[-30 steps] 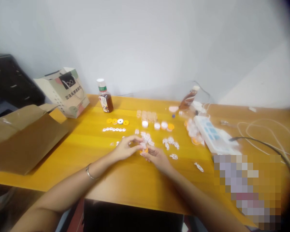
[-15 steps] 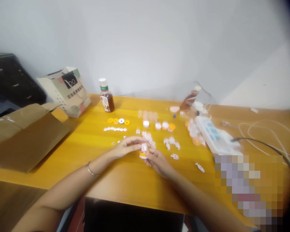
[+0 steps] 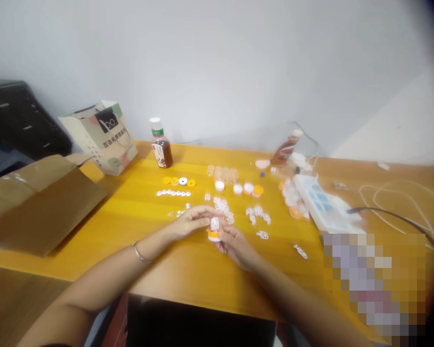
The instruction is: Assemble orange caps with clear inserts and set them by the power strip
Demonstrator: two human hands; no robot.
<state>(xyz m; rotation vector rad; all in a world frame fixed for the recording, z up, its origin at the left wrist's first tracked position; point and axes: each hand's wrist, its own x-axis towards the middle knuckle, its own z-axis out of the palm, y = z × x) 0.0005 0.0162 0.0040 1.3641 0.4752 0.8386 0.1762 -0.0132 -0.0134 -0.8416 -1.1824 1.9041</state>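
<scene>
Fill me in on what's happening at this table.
A person is working on a small piece with two bare hands, just above the table. The right hand holds it by its orange and white base. The left hand has its fingers at the pale upper part; whether they press on it is too blurred to tell. Loose white parts lie beyond the hands, and a bottle stands farther back, near the bag.

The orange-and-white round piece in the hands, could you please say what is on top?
On the round piece is a small whitish block; its underside and far side are hidden.
</scene>
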